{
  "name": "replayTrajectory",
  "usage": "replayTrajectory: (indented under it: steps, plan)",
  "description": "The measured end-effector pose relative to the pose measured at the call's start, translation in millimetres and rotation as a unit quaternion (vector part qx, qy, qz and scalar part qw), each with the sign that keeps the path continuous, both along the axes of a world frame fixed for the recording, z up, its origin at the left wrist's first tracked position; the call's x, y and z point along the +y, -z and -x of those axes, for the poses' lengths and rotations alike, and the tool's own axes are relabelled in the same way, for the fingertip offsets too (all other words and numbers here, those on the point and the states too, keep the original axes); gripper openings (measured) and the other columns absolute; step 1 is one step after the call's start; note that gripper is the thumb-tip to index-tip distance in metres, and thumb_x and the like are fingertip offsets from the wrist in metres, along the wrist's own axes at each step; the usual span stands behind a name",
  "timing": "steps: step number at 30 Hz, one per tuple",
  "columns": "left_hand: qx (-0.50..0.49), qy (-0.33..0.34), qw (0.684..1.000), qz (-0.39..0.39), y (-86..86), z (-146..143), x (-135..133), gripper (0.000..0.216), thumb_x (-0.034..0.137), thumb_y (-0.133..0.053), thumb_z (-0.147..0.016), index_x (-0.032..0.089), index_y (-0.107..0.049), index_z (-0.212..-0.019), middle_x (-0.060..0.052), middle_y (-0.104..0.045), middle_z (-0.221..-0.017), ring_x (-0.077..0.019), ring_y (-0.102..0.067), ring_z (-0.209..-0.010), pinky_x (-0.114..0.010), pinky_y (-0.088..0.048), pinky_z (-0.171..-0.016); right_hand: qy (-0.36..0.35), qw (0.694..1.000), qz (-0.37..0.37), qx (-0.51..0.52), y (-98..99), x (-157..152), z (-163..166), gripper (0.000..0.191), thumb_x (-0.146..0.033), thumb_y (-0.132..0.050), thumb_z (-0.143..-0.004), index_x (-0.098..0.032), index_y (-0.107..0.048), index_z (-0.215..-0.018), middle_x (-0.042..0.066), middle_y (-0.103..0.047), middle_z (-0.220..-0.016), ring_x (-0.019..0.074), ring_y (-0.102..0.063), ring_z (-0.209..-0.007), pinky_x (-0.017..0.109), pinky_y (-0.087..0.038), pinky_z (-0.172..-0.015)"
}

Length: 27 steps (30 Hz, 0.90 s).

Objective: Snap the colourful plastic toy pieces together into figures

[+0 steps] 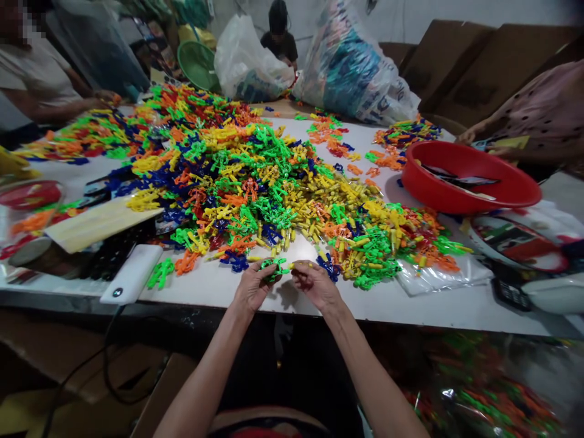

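OK, L hand point(254, 286) has a green toy point(279, 269) pinched btwn thumb & fingers, over the table point(378, 307) near its front edge; R hand point(317, 283) seems to pinch a small yellow bit point(292, 266) right by the toy's end. Main risk imo: the bit's tiny, so a loose R grip could let it slip & get lost in the pile point(228, 182) just ahead, b/c lots of yellow pieces point(331, 194) lie there. A blue toy point(329, 269) sits close by R hand & might get nudged. Off L, a white box point(132, 277) has its cable point(106, 353) hanging below the edge; a snag could prob. drag it down. Can't tell if toy & bit touch, b/c fingers cover much of both. Pile's lower layers hidden; co-worker point(538, 115) at far R cut off; stuff in the red bowl point(469, 196) only partly visible.
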<state>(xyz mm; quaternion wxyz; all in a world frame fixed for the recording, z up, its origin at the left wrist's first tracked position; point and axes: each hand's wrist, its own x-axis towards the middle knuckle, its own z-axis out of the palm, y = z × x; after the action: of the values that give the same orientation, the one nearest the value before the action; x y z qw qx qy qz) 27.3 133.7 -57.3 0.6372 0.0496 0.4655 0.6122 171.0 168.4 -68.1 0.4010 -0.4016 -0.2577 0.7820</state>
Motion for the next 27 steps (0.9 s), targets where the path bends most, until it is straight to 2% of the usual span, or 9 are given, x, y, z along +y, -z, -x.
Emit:
replayTrajectory:
  steps: [5, 9, 14, 17, 19, 21, 25, 27]
  plan:
    - [-0.004, 0.037, 0.999, -0.014, 0.9, -5.5, -1.2, 0.018, 0.005, -0.072, -0.061, 0.011, -0.061, -0.075, -0.002, -0.065, -0.068, -0.0111, -0.060, -0.056, -0.021, -0.051, -0.049, -0.031, 0.999, 0.019, 0.037, 2.4, -0.3, -3.7, 0.018, -0.028, -0.072, -0.060, -0.015, -0.065, -0.071, -0.001, -0.061, -0.056, 0.0083, -0.052, -0.046, 0.019, -0.039, -0.042]
    - [-0.004, 0.039, 0.999, -0.017, -1.7, -9.5, -2.2, 0.022, 0.008, -0.075, -0.059, 0.012, -0.060, -0.075, -0.001, -0.064, -0.067, -0.0105, -0.060, -0.056, -0.020, -0.051, -0.049, -0.023, 0.998, 0.037, 0.045, 3.3, -3.0, -1.8, 0.017, -0.024, -0.074, -0.056, -0.015, -0.063, -0.066, -0.002, -0.059, -0.053, 0.0076, -0.050, -0.044, 0.018, -0.038, -0.041]
    - [0.018, 0.050, 0.998, -0.024, -2.7, -8.3, -3.8, 0.031, 0.016, -0.081, -0.051, 0.012, -0.061, -0.074, -0.001, -0.064, -0.068, -0.0102, -0.059, -0.055, -0.020, -0.050, -0.048, -0.032, 0.999, -0.029, 0.016, 3.5, -4.9, -5.7, 0.025, -0.030, -0.078, -0.056, -0.017, -0.061, -0.069, -0.003, -0.059, -0.055, 0.0097, -0.054, -0.047, 0.021, -0.042, -0.047]
    - [0.053, 0.043, 0.997, -0.020, 3.4, -9.8, -4.0, 0.037, 0.022, -0.084, -0.045, 0.012, -0.061, -0.072, 0.000, -0.064, -0.065, -0.0103, -0.059, -0.053, -0.021, -0.050, -0.047, -0.024, 0.991, -0.109, -0.068, 3.1, -5.1, -8.7, 0.027, -0.036, -0.076, -0.059, -0.018, -0.062, -0.073, -0.002, -0.061, -0.062, 0.0112, -0.056, -0.053, 0.025, -0.045, -0.056]
    - [0.095, 0.023, 0.995, -0.016, 9.5, -14.6, -4.0, 0.039, 0.025, -0.084, -0.043, 0.012, -0.061, -0.072, 0.001, -0.062, -0.062, -0.0098, -0.057, -0.050, -0.021, -0.049, -0.046, 0.002, 0.968, -0.179, -0.173, 3.8, -6.6, -8.1, 0.027, -0.038, -0.074, -0.059, -0.018, -0.062, -0.072, -0.001, -0.062, -0.066, 0.0125, -0.056, -0.058, 0.026, -0.045, -0.060]
    - [0.119, 0.012, 0.993, -0.018, 15.0, -22.3, -4.0, 0.040, 0.028, -0.084, -0.044, 0.012, -0.061, -0.073, 0.001, -0.062, -0.061, -0.0099, -0.057, -0.049, -0.021, -0.048, -0.047, 0.029, 0.943, -0.220, -0.250, 5.6, -9.2, -6.1, 0.028, -0.040, -0.073, -0.060, -0.017, -0.063, -0.074, 0.000, -0.062, -0.069, 0.0140, -0.057, -0.062, 0.027, -0.045, -0.062]
    - [0.145, 0.049, 0.987, -0.048, 17.4, -32.2, -4.0, 0.040, 0.034, -0.079, -0.053, 0.012, -0.062, -0.082, -0.002, -0.063, -0.070, -0.0120, -0.059, -0.056, -0.024, -0.049, -0.052, 0.029, 0.947, -0.195, -0.252, 5.3, -4.1, -17.1, 0.035, -0.042, -0.073, -0.058, -0.016, -0.062, -0.079, 0.002, -0.063, -0.070, 0.0156, -0.057, -0.063, 0.028, -0.046, -0.058]
    - [0.231, 0.068, 0.967, -0.081, 12.7, -24.3, -5.2, 0.041, 0.035, -0.074, -0.061, 0.014, -0.062, -0.094, -0.004, -0.064, -0.081, -0.0132, -0.060, -0.064, -0.025, -0.049, -0.055, 0.069, 0.942, -0.200, -0.261, -2.1, 13.7, -40.6, 0.036, -0.043, -0.074, -0.057, -0.016, -0.062, -0.078, 0.003, -0.062, -0.069, 0.0159, -0.056, -0.060, 0.029, -0.045, -0.055]
